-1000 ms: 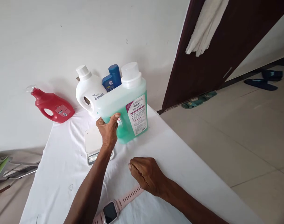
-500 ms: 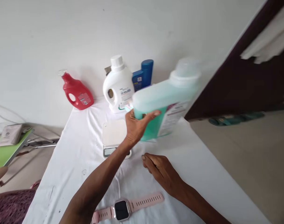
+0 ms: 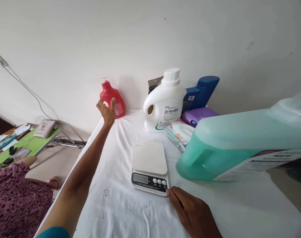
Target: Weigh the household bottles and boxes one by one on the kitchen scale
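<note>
My left hand [image 3: 107, 111] is stretched out with thumb and fingers apart, in front of a red jug-shaped bottle [image 3: 119, 103] against the wall. Whether it touches the bottle I cannot tell. My right hand [image 3: 190, 208] rests on the white cloth, fingers curled in, its tip at the lower right corner of a white kitchen scale [image 3: 149, 158]. The scale's platform carries nothing and its display looks blank. To the right stands a large translucent bottle of green liquid [image 3: 222, 145], cut off by the frame edge.
A white detergent bottle [image 3: 165, 102], a blue bottle [image 3: 202, 91], a purple pack [image 3: 198, 115] and a wipes pack [image 3: 181, 132] stand or lie at the back. On the left, a person in a patterned garment [image 3: 14, 201] is beside a green table [image 3: 41, 142].
My left hand has let go of the green-liquid bottle, which now stands on the table, and has moved left to the red bottle. The view has swung left; the watch is out of view.
</note>
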### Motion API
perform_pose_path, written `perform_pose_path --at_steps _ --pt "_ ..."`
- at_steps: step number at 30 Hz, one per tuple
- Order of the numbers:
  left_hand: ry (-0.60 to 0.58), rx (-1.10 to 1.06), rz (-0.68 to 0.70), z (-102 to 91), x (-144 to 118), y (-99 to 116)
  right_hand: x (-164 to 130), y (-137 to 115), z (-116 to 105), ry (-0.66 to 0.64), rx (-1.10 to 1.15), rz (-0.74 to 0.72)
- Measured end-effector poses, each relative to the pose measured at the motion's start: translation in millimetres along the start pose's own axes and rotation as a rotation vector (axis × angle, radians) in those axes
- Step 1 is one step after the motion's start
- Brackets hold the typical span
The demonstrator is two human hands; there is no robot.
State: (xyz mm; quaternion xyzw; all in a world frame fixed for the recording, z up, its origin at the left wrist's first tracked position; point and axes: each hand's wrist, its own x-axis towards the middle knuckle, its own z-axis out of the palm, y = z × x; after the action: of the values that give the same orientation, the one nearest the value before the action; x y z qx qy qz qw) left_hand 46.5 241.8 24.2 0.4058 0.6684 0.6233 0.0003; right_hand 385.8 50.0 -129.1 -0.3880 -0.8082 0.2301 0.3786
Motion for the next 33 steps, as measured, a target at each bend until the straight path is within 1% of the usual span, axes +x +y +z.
perform_pose_path --at_steps 2,3,5,7,9,11,13,15,17,19,20,22,24,26,28,30,33 --pt "0.037 0.102 -0.067 -0.3 43.8 -23.6 0.1 2.4 1.0 0.007 0.004 0.001" --pt "0.042 0.119 -0.114 0.6 60.7 -34.7 0.1 3.3 0.9 0.005 0.009 0.017" --pt "-0.023 0.082 -0.204 3.4 84.9 -55.0 -0.2 4.1 0.0 -0.004 0.027 0.056" --pt "-0.094 0.001 -0.250 5.8 98.9 -72.5 -0.3 3.9 -1.6 -0.008 0.052 0.090" --pt "-0.106 -0.039 -0.257 6.0 104.9 -85.8 0.3 3.1 -3.4 -0.013 0.084 0.130" --pt "-0.118 -0.039 -0.247 4.2 103.3 -94.0 1.7 2.3 -5.1 -0.024 0.121 0.176" --pt "-0.187 -0.073 -0.229 2.2 93.7 -96.4 3.2 1.9 -6.2 -0.033 0.153 0.218" --pt "-0.234 -0.162 -0.197 0.5 76.8 -93.5 4.5 1.6 -7.1 -0.041 0.174 0.250" --pt "-0.190 -0.234 -0.178 -3.0 55.6 -86.6 5.5 0.9 -8.3 -0.051 0.187 0.276" --pt "-0.096 -0.236 -0.171 -12.4 33.8 -78.2 6.3 0.0 -9.6 -0.064 0.197 0.290" --pt "-0.053 -0.216 -0.171 -20.3 23.6 -74.2 6.8 -0.5 -10.1 -0.069 0.200 0.292" --pt "0.015 -0.165 -0.185 -41.8 5.0 -67.6 7.9 -1.1 -10.7 -0.066 0.200 0.280" --pt "0.069 -0.148 -0.212 -68.6 -11.8 -62.4 9.1 -1.2 -10.5 -0.055 0.193 0.260" --pt "0.111 -0.182 -0.227 -96.3 -27.9 -57.2 10.1 -0.8 -9.8 -0.049 0.183 0.245" --pt "0.128 -0.244 -0.238 -121.5 -43.8 -50.7 10.6 -0.3 -8.9 -0.047 0.169 0.234" --pt "0.125 -0.302 -0.265 -142.5 -58.9 -42.7 11.0 0.0 -8.1 -0.046 0.156 0.229" --pt "0.112 -0.373 -0.296 -165.2 -77.1 -27.8 12.1 -0.7 -7.3 -0.042 0.152 0.243"
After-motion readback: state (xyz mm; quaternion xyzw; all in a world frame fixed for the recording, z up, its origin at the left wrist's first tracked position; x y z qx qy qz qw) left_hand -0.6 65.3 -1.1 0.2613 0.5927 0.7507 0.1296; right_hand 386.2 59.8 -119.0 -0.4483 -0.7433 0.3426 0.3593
